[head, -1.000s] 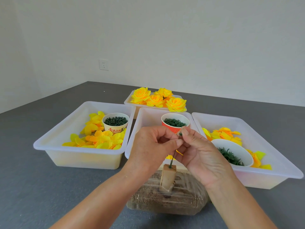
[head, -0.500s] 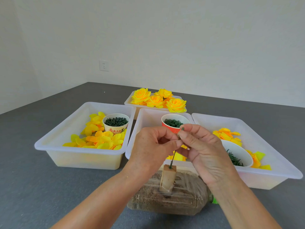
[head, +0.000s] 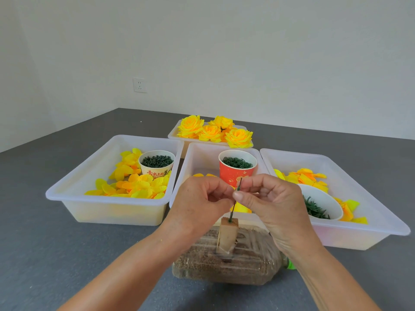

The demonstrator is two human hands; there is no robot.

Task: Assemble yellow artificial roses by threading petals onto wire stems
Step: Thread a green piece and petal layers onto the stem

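A thin green wire stem (head: pixel 233 208) stands upright in a small wooden block (head: pixel 227 235) taped on top of a clear bottle (head: pixel 247 263) filled with brown grains. My left hand (head: pixel 199 203) and my right hand (head: pixel 271 203) meet at the stem's upper part, both with fingers curled. My right thumb and forefinger pinch the stem near its top. My left fingertips pinch it from the other side; what else they hold is hidden. Loose yellow petals (head: pixel 139 187) lie in the left bin.
Three white bins (head: pixel 107 207) (head: pixel 193 158) (head: pixel 359 232) stand side by side beyond the bottle. Inside them are a paper cup (head: pixel 157 163), a red cup (head: pixel 237 170) and a white bowl (head: pixel 323 203), each holding green parts. Finished yellow roses (head: pixel 215 131) fill a tray at the back.
My right hand's fingers have shifted a little on the stem, the stem's tip now showing above them. The view has tilted slightly. The stem stays in the block.
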